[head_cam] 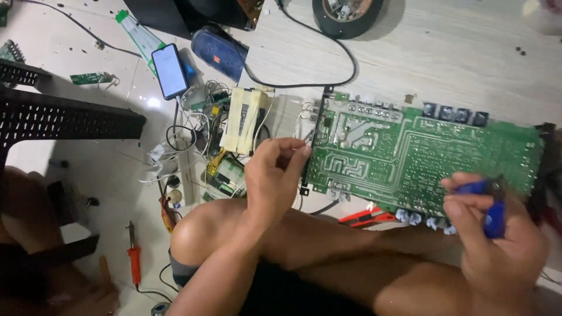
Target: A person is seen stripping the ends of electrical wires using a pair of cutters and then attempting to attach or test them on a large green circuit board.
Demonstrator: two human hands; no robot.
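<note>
A large green circuit board [421, 155] lies solder side up across my lap and knee. My left hand [275, 175] pinches its left edge by the black bracket, fingers curled around the rim. At the board's lower right, my right hand [497, 234] is closed on a blue-handled hand tool [492, 210], likely cutters, its tip at the board's edge. Several round capacitor ends [421, 219] stick out under the board's near edge.
A smartphone with a lit screen [170, 70] and a blue speaker [219, 51] lie on the floor. A transformer with loose wires [243, 120], a white power strip [175, 178], a red soldering iron [134, 257], red-handled pliers [366, 217] and a round speaker driver [345, 13] lie around.
</note>
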